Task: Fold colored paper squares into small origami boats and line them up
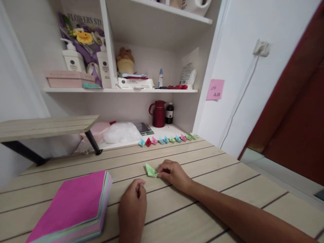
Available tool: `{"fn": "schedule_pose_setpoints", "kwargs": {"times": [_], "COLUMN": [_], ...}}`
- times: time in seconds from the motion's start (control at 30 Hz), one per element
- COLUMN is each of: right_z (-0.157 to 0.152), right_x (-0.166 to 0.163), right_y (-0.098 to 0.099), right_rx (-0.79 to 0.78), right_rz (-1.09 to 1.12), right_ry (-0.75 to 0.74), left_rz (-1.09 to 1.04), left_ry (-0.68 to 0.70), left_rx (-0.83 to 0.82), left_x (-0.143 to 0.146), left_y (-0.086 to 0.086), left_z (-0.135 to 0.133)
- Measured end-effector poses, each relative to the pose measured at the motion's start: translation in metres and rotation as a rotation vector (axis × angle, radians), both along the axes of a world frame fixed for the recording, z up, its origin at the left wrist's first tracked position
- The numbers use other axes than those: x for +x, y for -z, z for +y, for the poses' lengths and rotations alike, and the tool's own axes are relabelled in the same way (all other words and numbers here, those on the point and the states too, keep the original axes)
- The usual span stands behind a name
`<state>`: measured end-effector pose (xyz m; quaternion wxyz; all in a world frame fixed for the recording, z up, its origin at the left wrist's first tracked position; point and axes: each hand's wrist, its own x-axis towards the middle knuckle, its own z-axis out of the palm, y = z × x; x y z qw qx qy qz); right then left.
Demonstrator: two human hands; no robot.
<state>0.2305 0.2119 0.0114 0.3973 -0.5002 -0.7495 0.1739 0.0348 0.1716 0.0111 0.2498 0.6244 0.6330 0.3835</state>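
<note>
A small light-green folded paper boat [151, 171] is pinched at its right tip between the thumb and fingers of my right hand [174, 173], low over the middle of the table. My left hand [133, 206] rests nearer to me, its fingers curled in and apart from the boat; no object shows in it. Left of it lies a thick stack of coloured paper [73, 199] with a magenta sheet on top. Along the table's far edge stands a row of several small paper boats [166, 139] in blue, red, pink and green.
A raised wooden stand [48, 126] on black legs occupies the back left. Behind the table, a white shelf unit [121, 90] holds a red jug [159, 114], a dark bottle [169, 114] and a white plastic bag [123, 132]. A pink note [215, 89] sticks to the wall at right.
</note>
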Motion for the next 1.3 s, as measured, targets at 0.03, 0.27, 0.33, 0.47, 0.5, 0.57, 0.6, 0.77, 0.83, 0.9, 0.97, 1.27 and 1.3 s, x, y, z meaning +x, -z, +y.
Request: {"fn": "schedule_pose_setpoints", "kwargs": {"times": [0.03,0.27,0.33,0.47,0.5,0.57,0.6,0.77,0.83,0.9,0.97,1.27,1.3], "right_z": [0.008,0.051,0.059,0.074,0.077,0.085,0.089,0.113,0.124,0.133,0.141,0.15,0.15], "right_x": [-0.004,-0.036,-0.046,-0.062,-0.065,-0.072,-0.074,-0.085,-0.088,-0.091,-0.094,-0.096,-0.096], "right_y": [-0.001,-0.005,-0.005,-0.006,-0.007,-0.008,-0.009,-0.015,-0.016,-0.017,-0.018,-0.016,-0.016], "right_rx": [0.005,0.004,0.0,-0.008,-0.011,-0.017,-0.02,-0.034,-0.044,-0.049,-0.054,-0.09,-0.091], "right_rz": [-0.045,-0.175,-0.211,-0.287,-0.305,-0.341,-0.359,-0.46,-0.501,-0.537,-0.569,-0.667,-0.673], "right_ry": [0.002,0.081,0.078,0.111,0.133,0.179,0.199,0.287,0.322,0.343,0.353,0.393,0.395], "left_rz": [-0.001,0.227,0.361,0.423,0.425,0.426,0.424,0.383,0.365,0.361,0.355,0.334,0.332], "left_ry": [0.016,0.176,0.224,0.217,0.218,0.219,0.219,0.196,0.195,0.186,0.172,0.168,0.173], "left_rx": [-0.006,0.03,0.062,0.08,0.081,0.09,0.095,0.101,0.093,0.072,0.055,0.039,0.041], "left_x": [0.0,0.007,0.01,0.012,0.012,0.012,0.012,0.014,0.015,0.016,0.017,0.019,0.019], "left_y": [0.001,0.001,-0.001,-0.003,-0.003,-0.002,-0.002,-0.001,0.0,0.002,0.004,0.007,0.006], "left_z": [0.001,-0.003,-0.006,-0.009,-0.01,-0.011,-0.011,-0.013,-0.013,-0.012,-0.011,-0.011,-0.011]}}
